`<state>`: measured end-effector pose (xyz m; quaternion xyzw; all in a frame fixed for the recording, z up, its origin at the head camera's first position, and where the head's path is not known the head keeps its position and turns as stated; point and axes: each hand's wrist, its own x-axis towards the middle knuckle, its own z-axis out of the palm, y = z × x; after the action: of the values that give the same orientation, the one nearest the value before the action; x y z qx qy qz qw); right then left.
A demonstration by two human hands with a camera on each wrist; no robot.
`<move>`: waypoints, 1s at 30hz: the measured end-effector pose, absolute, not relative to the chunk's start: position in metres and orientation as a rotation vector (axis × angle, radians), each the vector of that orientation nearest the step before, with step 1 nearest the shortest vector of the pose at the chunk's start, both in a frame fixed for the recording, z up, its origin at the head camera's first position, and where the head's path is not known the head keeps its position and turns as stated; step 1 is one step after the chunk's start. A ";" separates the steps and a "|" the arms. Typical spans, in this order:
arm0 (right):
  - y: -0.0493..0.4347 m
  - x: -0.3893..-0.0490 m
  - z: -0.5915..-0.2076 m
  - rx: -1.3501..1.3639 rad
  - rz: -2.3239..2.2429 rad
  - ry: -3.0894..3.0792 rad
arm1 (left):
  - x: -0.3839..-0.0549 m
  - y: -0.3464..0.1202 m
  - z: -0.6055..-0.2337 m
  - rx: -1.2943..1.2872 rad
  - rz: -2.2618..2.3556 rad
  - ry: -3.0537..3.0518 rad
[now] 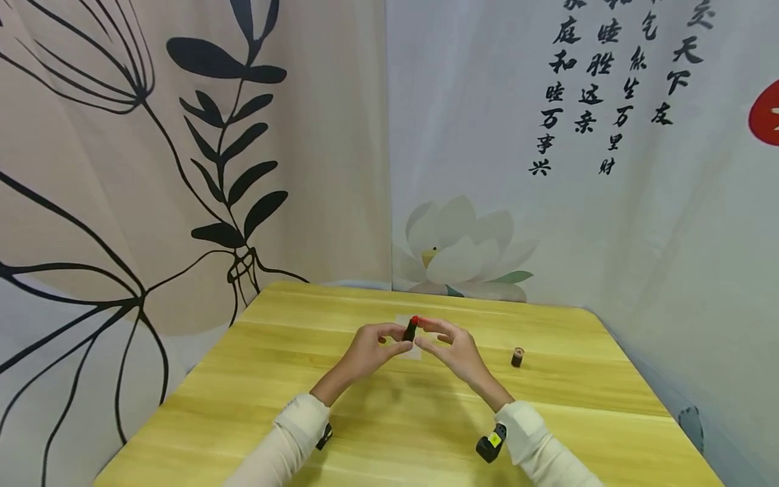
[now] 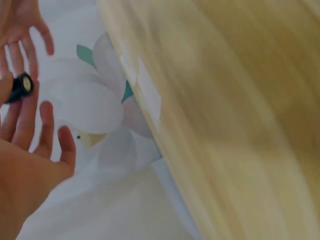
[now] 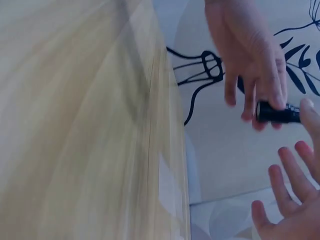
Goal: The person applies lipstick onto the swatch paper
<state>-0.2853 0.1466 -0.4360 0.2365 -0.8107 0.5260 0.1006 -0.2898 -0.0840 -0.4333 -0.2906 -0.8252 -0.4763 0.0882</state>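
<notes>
A lipstick [image 1: 410,330] with a dark case and a raised red tip stands slightly tilted above the table. My left hand [image 1: 370,350] pinches its case between thumb and fingers. Close on the other side is my right hand [image 1: 458,350], its fingers loosely extended around the red tip and its thumb low by the case. In the right wrist view the dark case [image 3: 276,113] lies between the two hands, with the right thumb near one end. The left wrist view shows the case's round pale end [image 2: 27,83]. Whether the right fingertips touch the lipstick is unclear.
On the yellow wood-grain table [image 1: 402,433], a small dark cylinder with a pinkish top [image 1: 517,357] stands to the right. A white paper sheet [image 1: 416,354] lies under the hands. Printed curtains [image 1: 328,149] hang behind the table's far edge.
</notes>
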 end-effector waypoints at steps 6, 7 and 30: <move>0.157 -0.314 -0.433 0.699 1.338 -2.500 | -0.306 -0.093 -0.421 -0.758 -1.273 -2.433; 0.159 -0.320 -0.433 0.697 1.293 -2.514 | -0.309 -0.093 -0.419 -0.746 -1.266 -2.433; 0.159 -0.413 -0.477 0.641 1.006 -2.744 | -0.381 -0.099 -0.429 -0.441 -0.833 -2.603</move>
<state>-0.4126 0.1589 -0.4770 0.2135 -0.9145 0.3354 0.0746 -0.3813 -0.0986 -0.4293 -0.1565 -0.9239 -0.2958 0.1857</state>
